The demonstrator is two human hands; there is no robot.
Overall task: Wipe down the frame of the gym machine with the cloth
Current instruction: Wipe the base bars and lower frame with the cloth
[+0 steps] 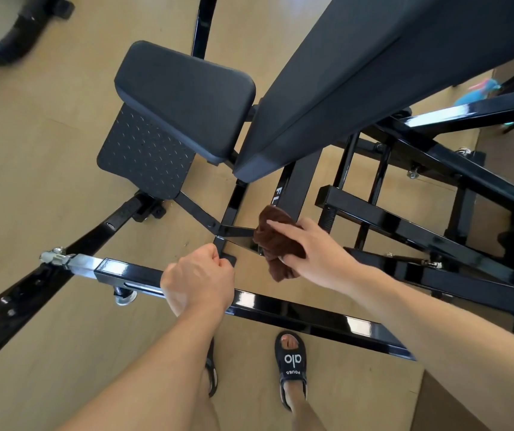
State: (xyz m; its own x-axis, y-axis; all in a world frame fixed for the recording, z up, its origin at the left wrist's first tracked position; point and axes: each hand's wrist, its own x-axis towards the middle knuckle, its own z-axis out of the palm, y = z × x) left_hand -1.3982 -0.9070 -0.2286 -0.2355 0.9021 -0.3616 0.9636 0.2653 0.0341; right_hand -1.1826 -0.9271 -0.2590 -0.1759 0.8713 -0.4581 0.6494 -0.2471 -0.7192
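Where the view begins, nearest: a foot in a black sandal [292, 365] on the wooden floor [47, 188]. Above it, a glossy black crossbar [311, 318] of the frame. Left hand [198, 279] clenched round a short upright bracket [223, 248] just beyond that bar. Right hand [315, 248] beside it, grasping a brown cloth [273, 241] pressed against a frame junction. Beyond, a slanted tube and stacked rails crowding the right. Farther, a textured footplate [143, 154], a seat pad [184, 98], a long backrest [374, 66].
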